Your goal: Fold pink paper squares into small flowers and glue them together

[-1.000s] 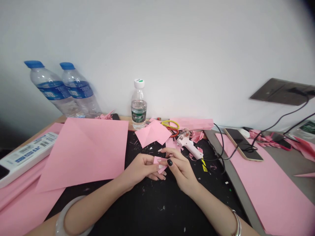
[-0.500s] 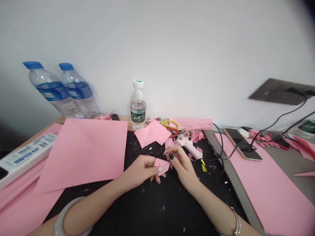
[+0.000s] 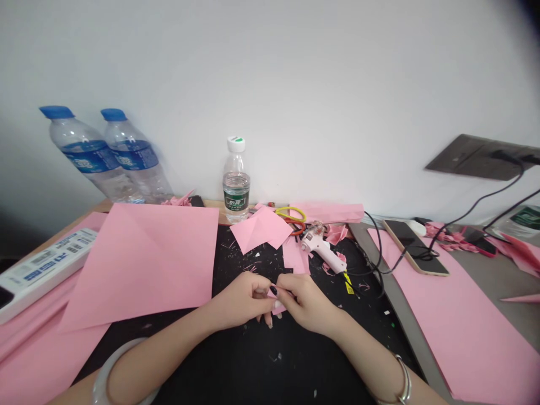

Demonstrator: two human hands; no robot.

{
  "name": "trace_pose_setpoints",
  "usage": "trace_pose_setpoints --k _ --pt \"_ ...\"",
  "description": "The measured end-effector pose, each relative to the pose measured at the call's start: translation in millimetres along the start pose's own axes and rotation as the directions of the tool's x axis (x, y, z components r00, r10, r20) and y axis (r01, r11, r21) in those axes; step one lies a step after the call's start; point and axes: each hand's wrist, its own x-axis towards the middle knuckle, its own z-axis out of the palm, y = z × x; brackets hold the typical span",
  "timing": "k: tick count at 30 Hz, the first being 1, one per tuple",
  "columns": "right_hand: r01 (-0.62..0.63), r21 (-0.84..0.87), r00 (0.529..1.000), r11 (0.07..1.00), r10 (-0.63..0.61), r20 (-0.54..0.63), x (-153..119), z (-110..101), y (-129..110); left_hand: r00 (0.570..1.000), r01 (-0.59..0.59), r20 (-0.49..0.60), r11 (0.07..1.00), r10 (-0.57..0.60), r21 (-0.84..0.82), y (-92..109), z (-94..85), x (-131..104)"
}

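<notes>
A small folded piece of pink paper (image 3: 278, 308) is pinched between my two hands above the black mat (image 3: 270, 365). My left hand (image 3: 242, 301) grips its left side, thumb on top and fingers underneath. From the other side my right hand (image 3: 310, 301) closes on it, the dark-nailed thumb pressing near its upper edge. Most of the paper is hidden by the fingers. Just beyond the hands lie pink paper squares (image 3: 261, 228) and a pink glue gun (image 3: 323, 250).
Large pink sheets (image 3: 160, 259) and a white box (image 3: 46, 273) lie at left. Bottles (image 3: 237, 194) stand by the wall. Yellow-and-red-handled scissors (image 3: 295, 214) lie behind the glue gun. At right, a phone (image 3: 415, 247) rests on pink paper (image 3: 468, 320), with black cables (image 3: 382, 247) nearby.
My right hand has come down and in, closing its fingers on the folded paper. More of the paper is covered now. A pink strip behind the hands has come into view.
</notes>
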Motion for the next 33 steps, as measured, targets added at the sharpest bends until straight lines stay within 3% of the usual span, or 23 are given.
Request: trace_pose_setpoints --k 5,9,13,18,22,26,33 --pt "-0.029 0.011 0.999 1.0 0.029 -0.02 -1 1 4 1.0 -0.007 0.01 0.999 0.007 -0.042 0 0.6 1" --pt "-0.092 0.109 0.98 0.99 0.109 -0.165 0 0 9 0.999 -0.019 -0.049 0.996 0.015 -0.082 0 -0.8 2" --pt "-0.118 0.181 0.97 0.976 0.152 -0.188 1 1 10 0.99 -0.077 -0.12 0.994 0.067 -0.082 -1 -2.1 3" --pt "0.002 0.132 0.927 0.991 0.048 -0.372 1 0 12 0.979 -0.064 -0.204 0.983 0.028 -0.171 -1 -3.3 3" --pt "0.05 0.076 0.87 0.996 -0.006 -0.493 1 -3 14 0.987 -0.007 -0.15 0.91 -0.061 -0.414 2 -7.9 2" --pt "0.112 0.048 0.891 0.993 -0.079 -0.447 0 -1 13 0.984 0.018 -0.142 0.843 -0.112 -0.538 3 -10.1 2" --pt "0.082 0.041 0.925 0.996 -0.061 -0.375 1 1 17 0.963 -0.04 -0.25 0.865 -0.1 -0.5 2 -5.5 1"
